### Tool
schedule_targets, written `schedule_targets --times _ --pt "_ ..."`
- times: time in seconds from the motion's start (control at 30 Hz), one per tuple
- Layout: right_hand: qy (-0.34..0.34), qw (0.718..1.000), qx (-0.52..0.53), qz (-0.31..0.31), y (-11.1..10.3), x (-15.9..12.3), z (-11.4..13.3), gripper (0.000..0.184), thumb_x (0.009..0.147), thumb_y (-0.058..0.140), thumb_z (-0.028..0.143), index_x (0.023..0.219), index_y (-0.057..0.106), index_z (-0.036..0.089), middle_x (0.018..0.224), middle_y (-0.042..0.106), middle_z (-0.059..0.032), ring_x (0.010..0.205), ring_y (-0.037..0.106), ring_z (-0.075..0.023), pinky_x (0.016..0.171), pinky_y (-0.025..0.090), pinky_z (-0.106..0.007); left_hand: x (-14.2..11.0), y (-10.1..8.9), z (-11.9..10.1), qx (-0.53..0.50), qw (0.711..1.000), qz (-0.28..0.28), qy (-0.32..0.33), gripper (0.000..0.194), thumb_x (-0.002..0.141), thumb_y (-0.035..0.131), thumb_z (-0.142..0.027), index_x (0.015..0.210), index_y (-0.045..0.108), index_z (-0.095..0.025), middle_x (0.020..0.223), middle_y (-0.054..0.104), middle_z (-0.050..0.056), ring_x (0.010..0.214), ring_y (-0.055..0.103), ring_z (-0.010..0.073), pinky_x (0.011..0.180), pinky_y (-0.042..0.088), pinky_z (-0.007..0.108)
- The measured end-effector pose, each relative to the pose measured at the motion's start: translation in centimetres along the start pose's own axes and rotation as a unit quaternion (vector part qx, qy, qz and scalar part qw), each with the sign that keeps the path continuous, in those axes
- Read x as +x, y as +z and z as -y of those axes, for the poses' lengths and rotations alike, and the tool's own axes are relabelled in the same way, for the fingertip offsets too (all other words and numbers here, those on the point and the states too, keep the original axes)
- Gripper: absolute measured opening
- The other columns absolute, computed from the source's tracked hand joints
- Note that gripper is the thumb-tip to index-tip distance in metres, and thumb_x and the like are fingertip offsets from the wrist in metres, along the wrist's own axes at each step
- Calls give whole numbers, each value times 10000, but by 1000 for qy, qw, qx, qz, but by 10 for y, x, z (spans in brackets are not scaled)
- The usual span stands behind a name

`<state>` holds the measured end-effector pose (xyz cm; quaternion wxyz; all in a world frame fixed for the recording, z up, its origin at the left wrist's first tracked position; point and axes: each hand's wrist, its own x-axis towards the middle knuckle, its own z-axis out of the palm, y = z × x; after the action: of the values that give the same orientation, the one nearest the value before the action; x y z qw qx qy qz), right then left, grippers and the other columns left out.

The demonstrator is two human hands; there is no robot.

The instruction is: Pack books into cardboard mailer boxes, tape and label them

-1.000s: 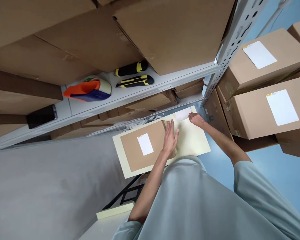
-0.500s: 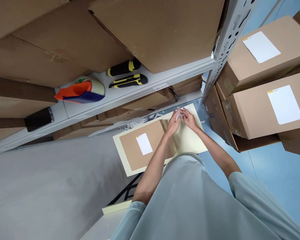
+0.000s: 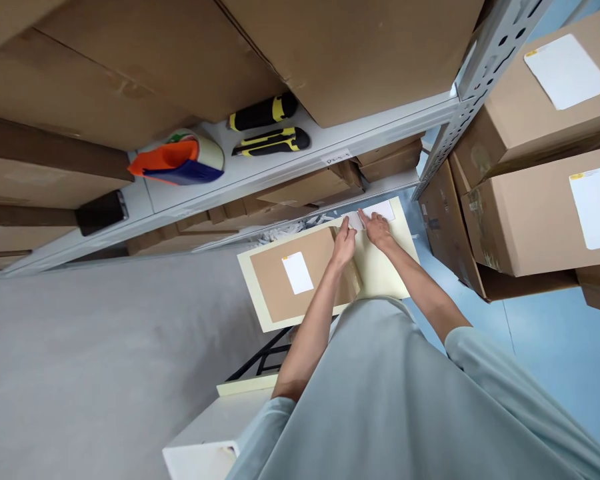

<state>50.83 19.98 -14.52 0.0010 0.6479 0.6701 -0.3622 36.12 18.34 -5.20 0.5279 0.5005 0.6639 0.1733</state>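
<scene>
At the far end of a small pale yellow table (image 3: pixel 384 267), my left hand (image 3: pixel 344 247) is closed, thumb and fingers pinching the edge of a white paper slip (image 3: pixel 355 221). My right hand (image 3: pixel 377 231) lies close by on its right, index finger stretched toward that slip and the other fingers over a second white paper piece (image 3: pixel 385 211) at the table's far right corner. Whether the two pieces are joined I cannot tell. Left of my hands a flat brown cardboard box (image 3: pixel 270 283) rests on the table, with a white label (image 3: pixel 297 273) on top and shiny tape at its right end.
A grey metal shelf (image 3: pixel 180 217) bears large cartons (image 3: pixel 360 53), two black-and-yellow utility knives (image 3: pixel 273 142), an orange-and-blue tape dispenser (image 3: pixel 180 162) and a black flat object (image 3: pixel 101 212). White paper scraps (image 3: pixel 285 231) lie behind the table. Labelled cartons (image 3: pixel 545 200) are stacked at right.
My hands have moved slightly apart; the left has drawn back from the right. The white slip now shows between them, and my right index finger has straightened. The view has shifted a little.
</scene>
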Motion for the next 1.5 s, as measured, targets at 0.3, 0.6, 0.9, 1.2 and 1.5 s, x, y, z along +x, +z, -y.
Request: schedule_targets --times 0.3,0.6,0.9,1.2,1.5 --pt "55 997 -22 55 -2 8 9 678 1090 417 251 1758 299 255 1620 450 -297 1388 537 -431 1142 411 -628 -4 3 11 -41 999 2 -9 826 975 588 -253 1732 299 -99 1806 298 130 1702 211 290 1403 104 413" --pt "75 982 -130 110 -31 -7 27 784 1087 458 247 1786 104 285 1695 363 -257 1447 505 -384 1158 445 -523 -45 10 13 -161 986 30 15 958 965 724 -416 1758 239 -179 1838 196 118 1709 164 309 1401 102 409" --pt "105 994 -17 24 -81 -54 55 666 1133 403 388 1739 302 132 1504 596 -278 1323 628 -386 1108 490 -524 -152 -89 4 -265 957 -19 114 732 841 858 -605 1417 683 -189 1514 681 167 1432 632 339 1248 470 495" --pt "-112 930 346 54 -99 -241 166 567 805 824 765 979 803 226 945 780 -47 841 682 -206 764 538 -316 -231 -188 32 -319 940 92 79 789 749 937 -596 1354 632 -193 914 835 70 827 805 207 776 633 297" --pt "-74 942 326 -39 -54 -270 261 608 816 797 761 668 525 238 599 437 63 574 375 -112 520 299 -254 -248 -241 47 -281 946 -124 101 524 775 871 -674 807 765 -162 723 777 58 506 638 117 501 518 236"
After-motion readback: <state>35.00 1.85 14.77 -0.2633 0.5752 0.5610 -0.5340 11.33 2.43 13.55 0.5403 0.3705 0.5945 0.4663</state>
